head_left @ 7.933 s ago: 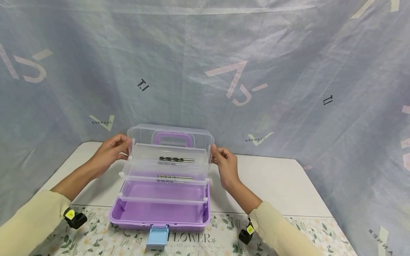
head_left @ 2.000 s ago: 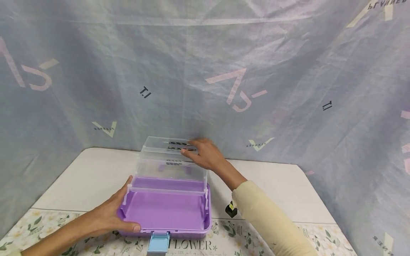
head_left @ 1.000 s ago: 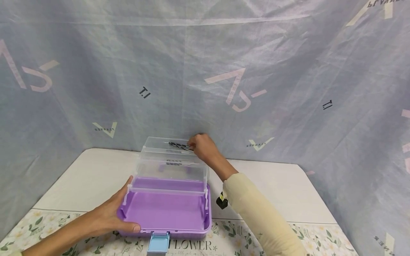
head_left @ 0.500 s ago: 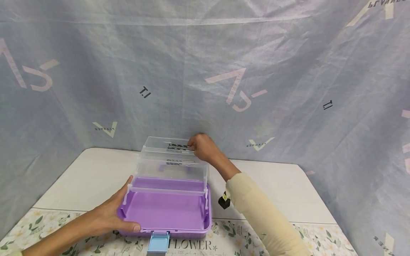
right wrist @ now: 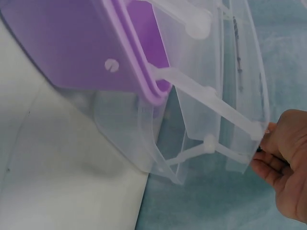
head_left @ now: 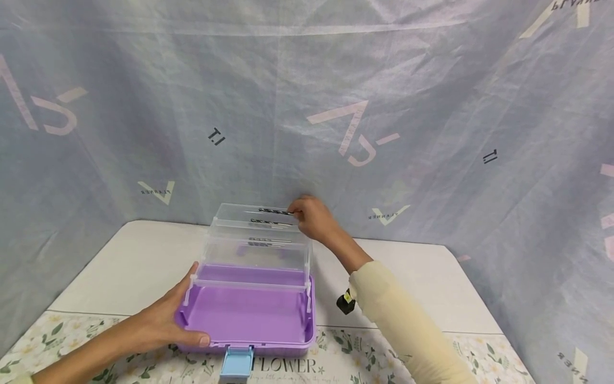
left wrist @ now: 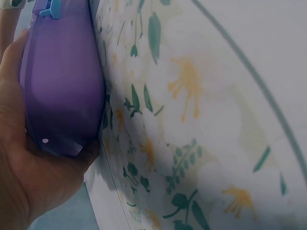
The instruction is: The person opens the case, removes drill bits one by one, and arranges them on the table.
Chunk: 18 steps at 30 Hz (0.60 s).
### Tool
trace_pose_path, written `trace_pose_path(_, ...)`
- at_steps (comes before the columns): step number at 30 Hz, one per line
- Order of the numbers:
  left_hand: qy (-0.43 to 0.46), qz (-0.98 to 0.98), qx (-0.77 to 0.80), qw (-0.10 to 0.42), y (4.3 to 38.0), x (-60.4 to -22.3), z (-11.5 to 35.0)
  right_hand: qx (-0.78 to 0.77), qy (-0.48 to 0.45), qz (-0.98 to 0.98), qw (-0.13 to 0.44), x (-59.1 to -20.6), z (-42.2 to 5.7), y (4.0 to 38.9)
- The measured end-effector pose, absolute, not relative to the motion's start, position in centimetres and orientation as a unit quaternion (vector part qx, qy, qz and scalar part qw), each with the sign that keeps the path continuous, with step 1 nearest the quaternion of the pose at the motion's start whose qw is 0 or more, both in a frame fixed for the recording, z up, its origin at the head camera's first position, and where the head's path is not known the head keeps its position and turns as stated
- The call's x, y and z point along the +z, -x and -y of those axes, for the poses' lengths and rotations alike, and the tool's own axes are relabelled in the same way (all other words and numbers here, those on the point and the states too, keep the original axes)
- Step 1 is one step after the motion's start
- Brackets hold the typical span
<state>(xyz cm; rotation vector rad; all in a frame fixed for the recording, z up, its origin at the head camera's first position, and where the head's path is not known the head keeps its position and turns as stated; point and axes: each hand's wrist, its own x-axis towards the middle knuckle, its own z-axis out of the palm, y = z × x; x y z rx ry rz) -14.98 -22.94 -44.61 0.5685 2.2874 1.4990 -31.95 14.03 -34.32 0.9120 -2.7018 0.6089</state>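
A purple toolbox [head_left: 249,348] stands with its clear stepped trays [head_left: 259,258] raised and folded back. My right hand [head_left: 314,216] pinches the shank end of a dark twist drill bit [head_left: 274,212] at the right of the topmost tray. In the right wrist view that hand [right wrist: 288,167] is right at the tray's end, its fingers bent together. Below the pinched bit shows another dark drill bit [head_left: 264,221]; a thinner silvery one [head_left: 268,240] lies lower. My left hand [head_left: 160,325] grips the box's front left corner, thumb over the front rim.
A light blue latch [head_left: 237,362] hangs open at the box's front. The box stands across a white tabletop [head_left: 384,282] and a floral mat [head_left: 350,341]. A grey printed curtain [head_left: 307,106] hangs close behind the table.
From both hands at the sides of the half-unfolded trays, my left hand came to the front corner and the trays folded back. My right hand pinched the drill bit and lifted it slightly up and right.
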Motion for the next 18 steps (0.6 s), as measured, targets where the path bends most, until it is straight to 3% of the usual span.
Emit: trace_pose_path(18,-0.179,-0.815,0.518,0.190,14.6,-43.4,22.8,0.243,-0.280,0.920,0.124,-33.1,-18.8,30.1)
